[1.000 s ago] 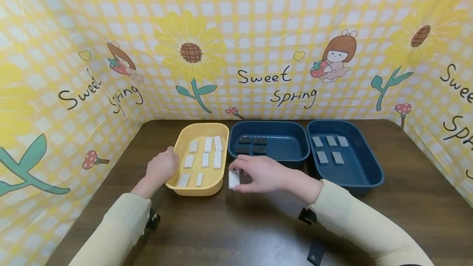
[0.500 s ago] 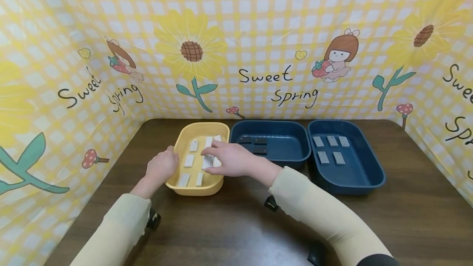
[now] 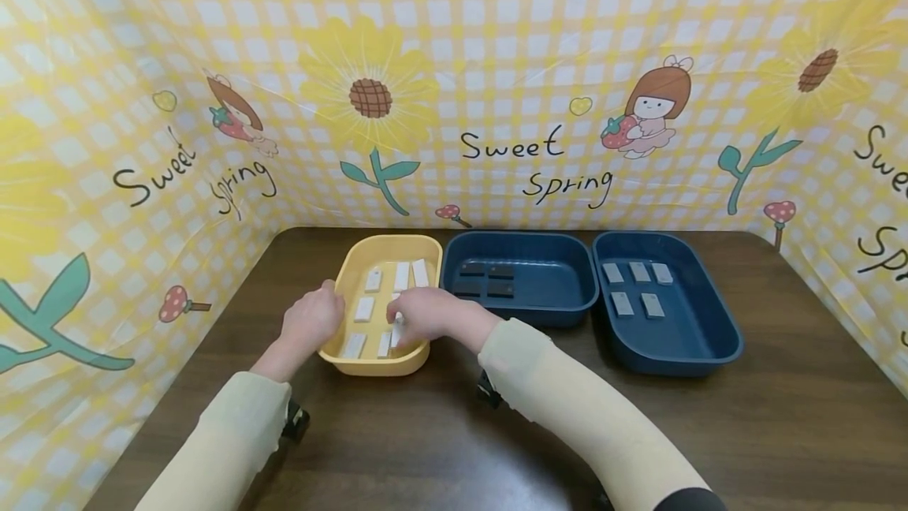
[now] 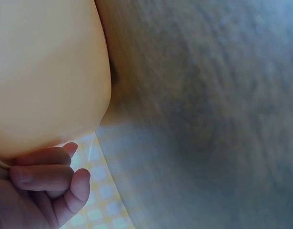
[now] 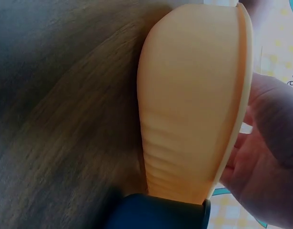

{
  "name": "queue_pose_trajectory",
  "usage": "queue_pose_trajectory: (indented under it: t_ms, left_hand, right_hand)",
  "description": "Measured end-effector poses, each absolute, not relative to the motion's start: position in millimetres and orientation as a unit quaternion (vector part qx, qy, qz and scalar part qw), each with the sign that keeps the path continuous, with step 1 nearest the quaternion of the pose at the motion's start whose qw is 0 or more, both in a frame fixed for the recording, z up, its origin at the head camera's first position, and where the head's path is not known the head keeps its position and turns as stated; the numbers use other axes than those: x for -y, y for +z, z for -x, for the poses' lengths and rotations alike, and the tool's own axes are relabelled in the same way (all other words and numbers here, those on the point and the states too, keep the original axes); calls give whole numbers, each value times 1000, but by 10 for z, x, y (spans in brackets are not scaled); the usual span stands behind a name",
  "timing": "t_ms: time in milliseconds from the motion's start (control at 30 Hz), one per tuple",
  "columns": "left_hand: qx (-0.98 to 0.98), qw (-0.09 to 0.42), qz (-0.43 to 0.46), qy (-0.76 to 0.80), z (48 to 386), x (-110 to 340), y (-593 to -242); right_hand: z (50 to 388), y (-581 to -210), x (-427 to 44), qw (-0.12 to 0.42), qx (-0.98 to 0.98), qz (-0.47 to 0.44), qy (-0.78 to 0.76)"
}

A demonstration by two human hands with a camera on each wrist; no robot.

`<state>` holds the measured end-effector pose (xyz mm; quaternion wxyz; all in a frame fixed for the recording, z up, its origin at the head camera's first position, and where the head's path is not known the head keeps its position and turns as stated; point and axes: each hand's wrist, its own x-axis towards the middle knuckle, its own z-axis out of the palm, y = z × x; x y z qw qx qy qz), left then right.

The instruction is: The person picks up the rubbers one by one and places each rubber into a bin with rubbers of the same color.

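Observation:
My left hand (image 3: 312,323) grips the left rim of the yellow tray (image 3: 374,369); in the left wrist view its fingers (image 4: 46,177) curl at the tray's edge. Inside that tray's front right part, my right hand (image 3: 429,312) pinches a small white rectangular block (image 3: 397,333), partly hidden by the fingers. The right wrist view shows this hand (image 5: 275,157) reaching over the rim, with a bit of white between its fingers. Several similar white blocks lie in rows in the tray, among them a narrow one (image 3: 384,345) just left of the held block.
Right of the yellow tray stands a blue tray (image 3: 546,310) with several flat black pieces (image 3: 500,288) at its left. A second blue tray (image 3: 698,365) holds several white blocks (image 3: 652,305). A patterned cloth (image 3: 496,101) rises behind the brown table (image 3: 397,448).
My right hand has carried the white block leftwards from the gap between the trays into the yellow tray, then lowered it toward the front. My left hand stays at the rim.

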<state>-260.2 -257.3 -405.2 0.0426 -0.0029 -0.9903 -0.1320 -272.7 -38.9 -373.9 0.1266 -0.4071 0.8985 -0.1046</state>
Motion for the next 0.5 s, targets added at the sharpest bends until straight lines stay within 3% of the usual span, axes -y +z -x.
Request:
queue_pose_trajectory:
  t_ms: [500]
  left_hand:
    - [990, 51, 9, -131, 2615, 2575, -4047]
  right_hand:
    - [2694, -3743, 550, 170, -913, 370, 20]
